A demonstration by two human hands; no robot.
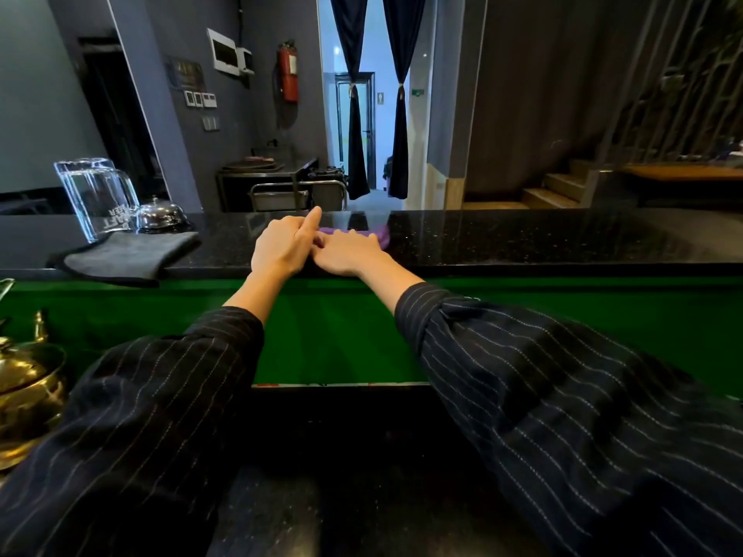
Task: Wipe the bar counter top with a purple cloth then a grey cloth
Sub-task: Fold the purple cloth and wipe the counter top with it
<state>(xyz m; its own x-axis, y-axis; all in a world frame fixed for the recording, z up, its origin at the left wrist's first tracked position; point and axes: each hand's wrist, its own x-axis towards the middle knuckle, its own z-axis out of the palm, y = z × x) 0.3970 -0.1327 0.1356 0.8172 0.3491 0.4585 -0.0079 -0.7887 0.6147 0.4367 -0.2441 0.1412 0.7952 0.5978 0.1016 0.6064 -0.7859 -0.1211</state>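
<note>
Right grip point(349, 253) lies flat, released, on the purple cloth point(381, 234); left grip point(281, 248) beside it, hold unclear.

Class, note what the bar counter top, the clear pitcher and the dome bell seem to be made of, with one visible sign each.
Bar counter top: likely polished black granite or similar stone; fine pale speckles, glossy reflections.
Pitcher: clear glass or hard plastic, see-through with pale lettering; which, I cannot tell.
Bell: polished metal, mirror-like silver dome.
</note>
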